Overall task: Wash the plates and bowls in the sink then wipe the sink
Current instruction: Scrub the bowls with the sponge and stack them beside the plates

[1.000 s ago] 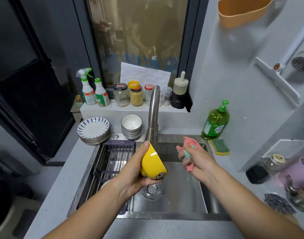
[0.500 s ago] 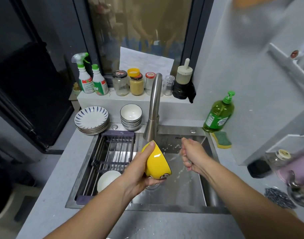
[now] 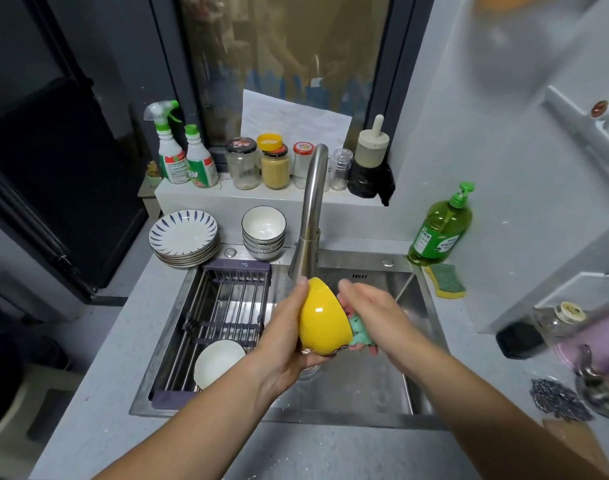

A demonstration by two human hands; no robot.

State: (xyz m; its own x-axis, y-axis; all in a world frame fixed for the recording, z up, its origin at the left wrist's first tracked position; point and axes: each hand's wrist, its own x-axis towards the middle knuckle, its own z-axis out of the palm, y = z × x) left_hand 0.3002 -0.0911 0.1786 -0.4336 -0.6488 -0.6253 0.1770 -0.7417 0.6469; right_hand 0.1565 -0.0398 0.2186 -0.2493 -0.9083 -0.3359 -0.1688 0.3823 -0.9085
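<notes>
Head view: my left grip point(image 3: 282, 337) is curled round the yellow bowl point(image 3: 322, 320), thumb on its upper rim. It holds the bowl tipped on its side just below the faucet point(image 3: 310, 209) spout at frame centre, over the sink point(image 3: 365, 386). My right grip point(image 3: 375, 313) clutches the green-and-pink cloth point(image 3: 360, 333) and presses it against the bowl's open side. Change: half a second ago that grip was a fist apart from the bowl, wringing the cloth, droplets flying; a second ago the cloth was held up clear of it. Cloth and bowl now touch, so I judge scrubbing of this bowl has begun; its inside is hidden. A white bowl point(image 3: 218, 362) lies in the rack point(image 3: 227, 306) at lower left. Stacked plates point(image 3: 183, 233) and stacked bowls point(image 3: 263, 226) sit on the bench behind, as before. Sink wipe not yet done.
</notes>
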